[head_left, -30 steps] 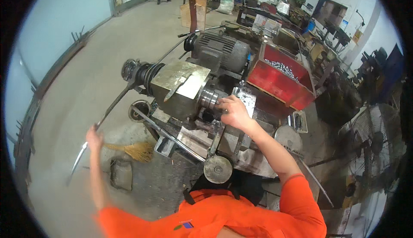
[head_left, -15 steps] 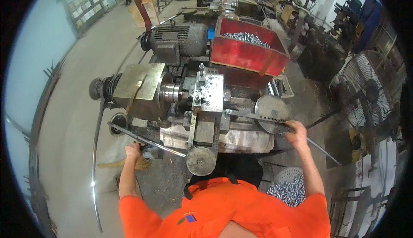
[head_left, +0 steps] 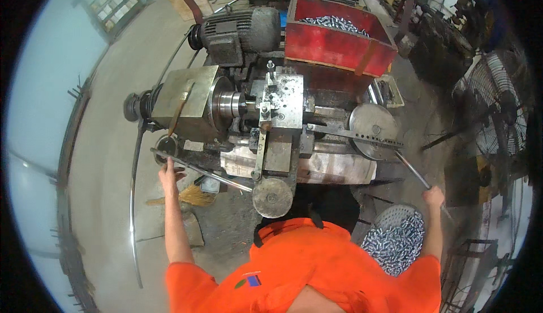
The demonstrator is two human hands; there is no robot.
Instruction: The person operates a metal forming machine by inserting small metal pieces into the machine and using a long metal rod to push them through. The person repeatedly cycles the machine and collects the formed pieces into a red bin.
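Note:
My right hand (head_left: 434, 196) is closed around the outer part of a metal lever rod (head_left: 414, 169), which slants down to the right from a round handwheel disc (head_left: 373, 127). At the left, my left hand (head_left: 170, 174) is at the outer end of a second long lever rod (head_left: 212, 175), its fingers apart, not wrapped round it. That rod runs to a smaller round disc (head_left: 272, 198) in front of me. Behind both lies a lathe-like machine with a metal tool block (head_left: 286, 99) and a shiny spindle chuck (head_left: 229, 104); a perforated flat bar (head_left: 350, 134) reaches across to the handwheel.
A red bin (head_left: 339, 48) of small metal parts stands behind the machine, right of a motor (head_left: 240, 34). Beside my right arm is a perforated basket (head_left: 396, 218) with similar parts. A floor fan (head_left: 498, 106) stands at right; a straw broom (head_left: 195, 196) lies at left.
My right hand has moved from beside the handwheel disc outward onto the lever rod, which now points more steeply toward me. My left hand has risen to the left rod's end.

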